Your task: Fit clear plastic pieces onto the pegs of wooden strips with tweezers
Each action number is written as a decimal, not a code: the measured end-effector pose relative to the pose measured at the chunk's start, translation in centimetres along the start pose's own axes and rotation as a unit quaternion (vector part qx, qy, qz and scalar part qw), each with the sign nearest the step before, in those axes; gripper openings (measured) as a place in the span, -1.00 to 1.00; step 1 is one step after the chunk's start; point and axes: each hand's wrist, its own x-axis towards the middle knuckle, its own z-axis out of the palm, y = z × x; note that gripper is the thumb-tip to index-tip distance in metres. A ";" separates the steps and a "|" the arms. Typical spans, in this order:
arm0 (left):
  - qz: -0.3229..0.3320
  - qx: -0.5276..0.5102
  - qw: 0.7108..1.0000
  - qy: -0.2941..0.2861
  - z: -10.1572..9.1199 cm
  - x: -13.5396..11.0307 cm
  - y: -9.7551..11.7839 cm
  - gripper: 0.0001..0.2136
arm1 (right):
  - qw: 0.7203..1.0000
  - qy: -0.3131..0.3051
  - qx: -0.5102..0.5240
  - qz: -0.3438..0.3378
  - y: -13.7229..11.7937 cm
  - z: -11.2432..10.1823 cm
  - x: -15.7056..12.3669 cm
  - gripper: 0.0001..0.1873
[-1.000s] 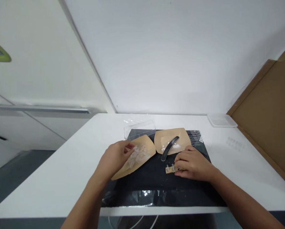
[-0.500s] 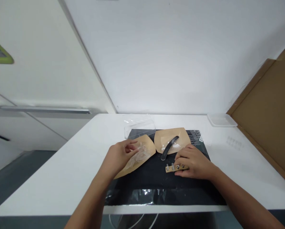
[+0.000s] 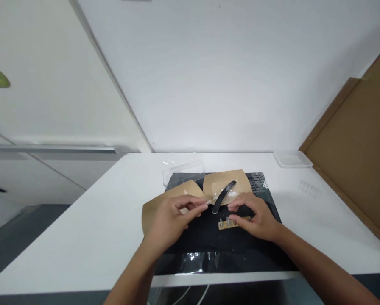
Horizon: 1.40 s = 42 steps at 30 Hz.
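My left hand (image 3: 172, 218) hovers over the black mat (image 3: 209, 241), its thumb and forefinger pinched on a small clear plastic piece at about the mat's middle. Behind it lies a tan paper sheet (image 3: 152, 207) that held a heap of such clear pieces, now hidden by the hand. My right hand (image 3: 252, 216) rests on the mat, fingers curled on the right end of a small tan strip with upright pegs (image 3: 230, 223). A second tan paper (image 3: 241, 183) further back carries a black curved file (image 3: 223, 196) and small white bits.
The mat lies on a white table (image 3: 91, 237) against a white wall. A clear plastic box (image 3: 183, 167) stands behind the mat, a shallow clear tray (image 3: 292, 159) at the back right. A brown cardboard sheet (image 3: 358, 148) leans along the right edge. Cables hang below the front edge.
My left hand left the heap of clear pieces on the left paper and moved right toward the peg strip with one piece pinched. The right hand shifted slightly on the strip.
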 end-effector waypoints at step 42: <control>-0.042 -0.170 0.982 -0.073 6.6 -1.1 1.8 -0.57 | 0.965 0.070 0.206 0.148 0.7 0.6 -0.3 -0.80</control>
